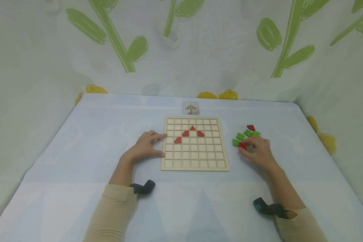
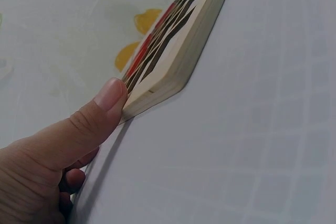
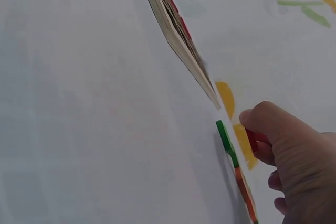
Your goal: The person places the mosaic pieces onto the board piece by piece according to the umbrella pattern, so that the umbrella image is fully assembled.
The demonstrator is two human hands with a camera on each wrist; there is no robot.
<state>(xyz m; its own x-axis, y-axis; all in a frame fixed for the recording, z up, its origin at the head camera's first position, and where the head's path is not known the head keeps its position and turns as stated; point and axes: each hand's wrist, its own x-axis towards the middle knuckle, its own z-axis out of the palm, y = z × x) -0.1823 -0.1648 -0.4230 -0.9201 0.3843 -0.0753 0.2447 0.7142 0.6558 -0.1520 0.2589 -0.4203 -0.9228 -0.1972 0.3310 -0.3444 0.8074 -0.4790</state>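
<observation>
A red piece is sitting in the right hand, whose grip is pinching it between thumb and finger, narrowed to the piece itself, off the right edge of the wooden board. Around that hand, green squares are lying in a loose slanting row with an orange piece, while a loose red piece is resting at the far end. A strip of bare worktop is separating the row from the board, leaving a sideways lane. On the board, a red triangle and three rounded red pieces are occupying cells, and bare cells are bordering them towards every rim. The left hand is touching the board's left edge, its grip spreading wide between thumb and index finger; in the left wrist view the thumb is resting at a corner. Beyond the far rim, a small pattern card is lying just beside the board, well inside the worktop's back edge. Broad room is stretching from the near rim towards the sleeves.
</observation>
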